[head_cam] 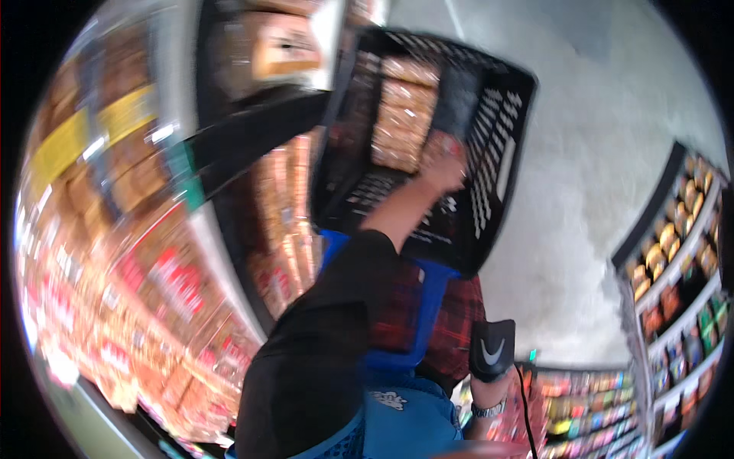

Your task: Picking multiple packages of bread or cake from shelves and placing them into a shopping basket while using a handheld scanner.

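Observation:
My left hand (444,162), with a bare forearm below a black sleeve, reaches down into a black plastic shopping basket (499,172). The hand is blurred at the lower right edge of a clear-wrapped pack of brown baked goods (404,120). Its fingers are partly hidden, so a hold cannot be told. A dark grey item (460,94) lies beside the pack. The basket rests against a blue frame (433,304). At the lower right, an arm with a black Nike band (493,350) and a wristwatch (488,409) points down; my right hand (477,429) is mostly hidden.
Shelves with packaged bread (172,275) fill the left, with a black shelf edge (258,132) near the basket. Stocked shelves (668,310) curve along the right, and more packets (590,401) stand at the lower right. Grey floor (573,189) shows right of the basket. A teal bag (407,424) is close below.

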A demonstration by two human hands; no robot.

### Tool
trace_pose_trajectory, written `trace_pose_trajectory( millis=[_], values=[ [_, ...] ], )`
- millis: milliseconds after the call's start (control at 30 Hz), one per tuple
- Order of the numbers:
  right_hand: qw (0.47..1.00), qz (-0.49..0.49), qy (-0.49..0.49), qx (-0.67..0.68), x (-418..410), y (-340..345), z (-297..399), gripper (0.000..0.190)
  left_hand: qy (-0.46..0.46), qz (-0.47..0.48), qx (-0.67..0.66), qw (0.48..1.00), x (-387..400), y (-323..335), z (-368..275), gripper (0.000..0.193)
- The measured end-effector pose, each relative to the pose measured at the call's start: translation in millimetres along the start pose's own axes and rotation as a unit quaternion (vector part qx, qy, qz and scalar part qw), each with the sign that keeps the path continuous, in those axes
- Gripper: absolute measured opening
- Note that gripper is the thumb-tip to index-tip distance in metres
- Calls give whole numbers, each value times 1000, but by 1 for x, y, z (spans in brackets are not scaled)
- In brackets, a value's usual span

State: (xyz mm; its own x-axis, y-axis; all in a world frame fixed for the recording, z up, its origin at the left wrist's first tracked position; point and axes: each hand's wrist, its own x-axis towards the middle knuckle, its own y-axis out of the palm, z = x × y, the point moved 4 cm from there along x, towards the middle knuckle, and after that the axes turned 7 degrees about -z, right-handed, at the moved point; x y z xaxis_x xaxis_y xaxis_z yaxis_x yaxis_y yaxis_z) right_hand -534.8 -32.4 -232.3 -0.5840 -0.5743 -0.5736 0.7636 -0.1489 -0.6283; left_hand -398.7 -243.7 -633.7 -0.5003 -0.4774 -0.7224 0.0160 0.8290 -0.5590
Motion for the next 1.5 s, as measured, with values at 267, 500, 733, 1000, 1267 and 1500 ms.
trace_pose_trajectory(
  millis=[267,500,733,1000,1267,1500],
  values=[
    [933,183,-310,5,8,-2,78,29,27,-454,-24,890,-160,-77,15,26],
    [885,154,-422,118,-33,-45,150,29,49,-384,-247,888,-471,-265,-62,51],
    [866,105,-484,75,-86,-54,164,31,-327,-782,35,530,-812,-389,71,56],
    [850,126,-503,93,-110,-41,166,32,-493,-637,269,528,-842,-416,190,76],
    [833,73,-541,86,-138,-33,173,39,-442,-621,226,607,-807,-415,165,76],
    [841,95,-503,174,-143,-52,189,36,-379,-734,-48,561,-883,-439,85,64]
  ],
)
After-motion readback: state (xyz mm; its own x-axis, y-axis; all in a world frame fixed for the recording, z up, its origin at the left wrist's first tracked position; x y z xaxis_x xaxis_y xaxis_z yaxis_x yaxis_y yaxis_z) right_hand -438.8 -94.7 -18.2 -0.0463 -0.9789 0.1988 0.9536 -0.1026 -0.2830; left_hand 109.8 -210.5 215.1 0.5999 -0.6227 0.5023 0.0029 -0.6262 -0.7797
